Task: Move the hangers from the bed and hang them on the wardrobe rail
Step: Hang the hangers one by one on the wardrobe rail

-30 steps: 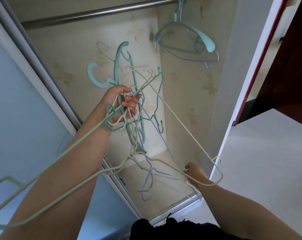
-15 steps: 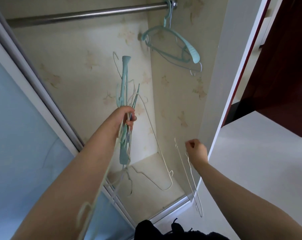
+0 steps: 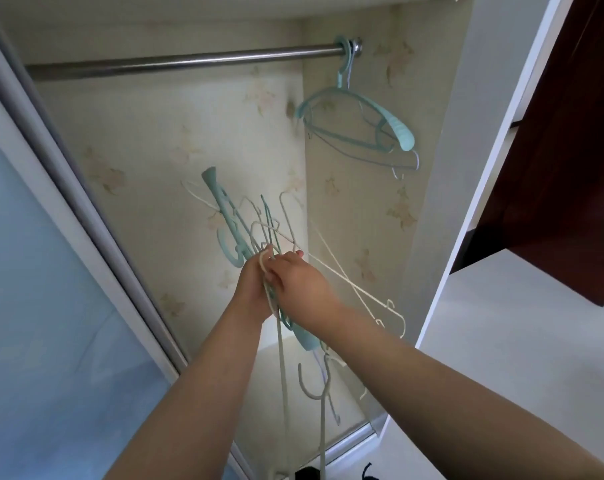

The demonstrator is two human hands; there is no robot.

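A tangled bundle of hangers [image 3: 240, 233], teal plastic and pale wire ones, is held up in front of the open wardrobe. My left hand [image 3: 254, 287] grips the bundle at its middle. My right hand [image 3: 299, 282] has come against it from the right, fingers curled round the wires in the bundle. A cream wire hanger [image 3: 359, 289] sticks out to the right of my hands. The steel wardrobe rail [image 3: 189, 60] runs across the top. At its right end hang a teal hanger [image 3: 366, 123] and a thin wire one behind it.
The sliding door's frame [image 3: 68, 188] runs diagonally on the left with a pale blue panel [image 3: 34, 306] beside it. The wardrobe's white side post [image 3: 480, 174] stands on the right, a dark red door [image 3: 563, 133] beyond it. Most of the rail is bare.
My right hand rose from low at the wardrobe's right side and joined my left hand on the bundle. The view tilted down, so the rail sits lower in frame.
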